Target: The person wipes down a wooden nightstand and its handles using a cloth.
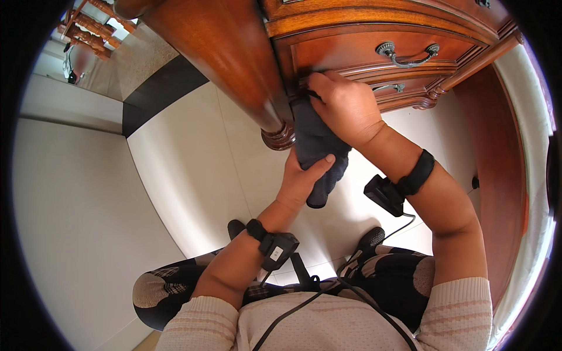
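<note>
A dark grey cloth garment (314, 131) hangs between my hands in front of a carved wooden cabinet with drawers (360, 44). With my right hand (344, 105) I pinch its upper end near the cabinet's left corner post; the fingertips are partly hidden. My left hand (305, 175) holds the lower part, thumb over the front and the other fingers behind the cloth. The cloth's rounded lower end hangs just right of my left hand. A metal drawer handle (408, 63) is to the right of my right hand.
The thick wooden post (219, 66) with a turned foot stands left of the cloth. A pale flat panel (79, 210) is at the left, a wooden bed frame (496, 166) at the right. Pale floor tiles (197, 166) lie below. A cable (298, 311) crosses my lap.
</note>
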`<state>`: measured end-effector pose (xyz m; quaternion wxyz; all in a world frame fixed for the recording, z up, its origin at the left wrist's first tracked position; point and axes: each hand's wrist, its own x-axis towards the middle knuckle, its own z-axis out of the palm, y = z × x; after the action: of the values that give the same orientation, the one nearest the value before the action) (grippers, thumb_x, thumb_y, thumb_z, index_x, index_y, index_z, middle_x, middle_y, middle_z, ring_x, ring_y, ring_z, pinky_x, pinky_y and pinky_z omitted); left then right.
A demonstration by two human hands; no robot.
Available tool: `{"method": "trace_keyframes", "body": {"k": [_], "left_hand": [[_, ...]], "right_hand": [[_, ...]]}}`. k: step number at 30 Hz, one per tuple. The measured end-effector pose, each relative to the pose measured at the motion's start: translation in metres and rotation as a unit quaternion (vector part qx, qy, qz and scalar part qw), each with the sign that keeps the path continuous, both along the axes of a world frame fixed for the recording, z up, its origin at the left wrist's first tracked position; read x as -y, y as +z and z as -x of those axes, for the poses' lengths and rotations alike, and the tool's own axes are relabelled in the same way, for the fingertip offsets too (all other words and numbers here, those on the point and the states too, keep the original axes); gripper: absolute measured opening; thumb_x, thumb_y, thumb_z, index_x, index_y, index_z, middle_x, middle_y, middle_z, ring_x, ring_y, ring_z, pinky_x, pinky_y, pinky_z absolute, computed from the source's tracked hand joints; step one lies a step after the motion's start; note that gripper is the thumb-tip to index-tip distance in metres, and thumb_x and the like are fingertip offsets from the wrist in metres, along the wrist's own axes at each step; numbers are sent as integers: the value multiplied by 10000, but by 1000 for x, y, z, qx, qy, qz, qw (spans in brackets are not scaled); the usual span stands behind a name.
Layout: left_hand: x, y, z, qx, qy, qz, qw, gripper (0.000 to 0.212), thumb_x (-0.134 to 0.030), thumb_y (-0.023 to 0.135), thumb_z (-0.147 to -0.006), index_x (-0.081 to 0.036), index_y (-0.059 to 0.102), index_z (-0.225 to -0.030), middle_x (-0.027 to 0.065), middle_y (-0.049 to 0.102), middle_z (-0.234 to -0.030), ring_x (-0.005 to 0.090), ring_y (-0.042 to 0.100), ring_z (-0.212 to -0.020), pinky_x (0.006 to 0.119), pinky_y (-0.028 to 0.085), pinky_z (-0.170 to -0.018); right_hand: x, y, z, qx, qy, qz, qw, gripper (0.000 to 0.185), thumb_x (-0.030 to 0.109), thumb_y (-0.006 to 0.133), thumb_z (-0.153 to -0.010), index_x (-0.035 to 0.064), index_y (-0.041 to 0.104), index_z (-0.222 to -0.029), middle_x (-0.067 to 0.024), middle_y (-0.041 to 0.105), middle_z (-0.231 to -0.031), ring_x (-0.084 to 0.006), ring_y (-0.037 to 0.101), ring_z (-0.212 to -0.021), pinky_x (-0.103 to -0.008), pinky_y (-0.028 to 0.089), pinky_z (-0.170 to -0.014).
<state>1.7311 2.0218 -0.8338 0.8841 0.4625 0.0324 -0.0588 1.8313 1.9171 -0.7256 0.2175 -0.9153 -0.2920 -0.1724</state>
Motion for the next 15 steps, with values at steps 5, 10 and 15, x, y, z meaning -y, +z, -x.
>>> {"method": "trace_keyframes", "body": {"k": [5,10,15], "left_hand": [[10,-1,3,-17,-24,-42,999,728,-161,818,-763,30,419,-1342,100,578,-1214,158,562,-1083,307,464,-951],[-5,2,-2,26,1,-79,997,722,-195,829,-745,17,449,-1321,97,579,-1198,159,565,-1071,304,468,-937],[-17,17,-12,27,7,-74,997,618,-203,816,-760,2,503,-1253,79,601,-1129,155,584,-1010,297,485,-891]], "right_hand": [[46,-29,-8,-269,35,-348,897,127,146,652,-854,54,637,-939,-38,662,-832,-163,615,-692,-269,488,-590],[60,-2,11,-479,-4,-403,780,118,118,549,-911,36,616,-963,11,610,-856,-83,569,-724,-195,464,-622],[80,-3,6,-377,56,-236,894,192,160,520,-931,0,624,-952,-29,588,-857,-127,546,-770,-253,466,-699]]}}
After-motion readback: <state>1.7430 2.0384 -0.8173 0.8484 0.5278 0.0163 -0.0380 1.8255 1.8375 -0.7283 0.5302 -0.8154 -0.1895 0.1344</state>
